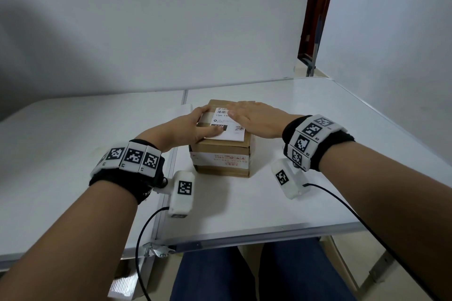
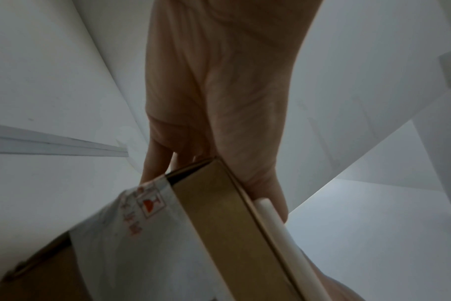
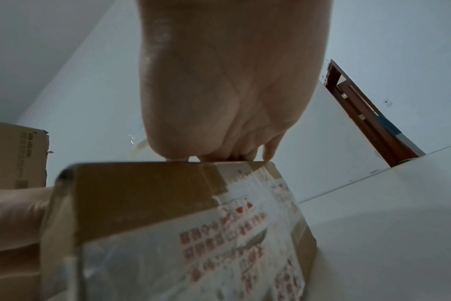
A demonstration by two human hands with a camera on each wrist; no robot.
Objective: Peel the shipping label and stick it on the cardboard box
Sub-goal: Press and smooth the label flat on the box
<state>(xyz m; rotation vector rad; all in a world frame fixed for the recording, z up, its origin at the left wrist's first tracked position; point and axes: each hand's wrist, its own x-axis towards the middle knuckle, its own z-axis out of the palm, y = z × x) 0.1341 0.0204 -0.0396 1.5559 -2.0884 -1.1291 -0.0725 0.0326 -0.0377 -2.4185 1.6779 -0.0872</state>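
A brown cardboard box (image 1: 221,156) with white printed tape round it stands on the white table (image 1: 293,203). A white shipping label (image 1: 232,135) lies flat on its top. My left hand (image 1: 195,124) grips the box's left top edge, its thumb lying across the label's near part. In the left wrist view the left hand (image 2: 214,101) wraps the box (image 2: 219,213), and the label (image 2: 270,220) shows edge-on. My right hand (image 1: 254,117) lies flat on the label's far right part with straight fingers. From below, the right hand (image 3: 219,91) rests on the box (image 3: 142,193).
The table is two white panels joined by a seam (image 1: 171,166) left of the box. A second cardboard box (image 3: 15,154) shows at the left of the right wrist view. A brown door frame (image 1: 315,12) stands behind the table. Black cables (image 1: 141,239) hang off the front edge.
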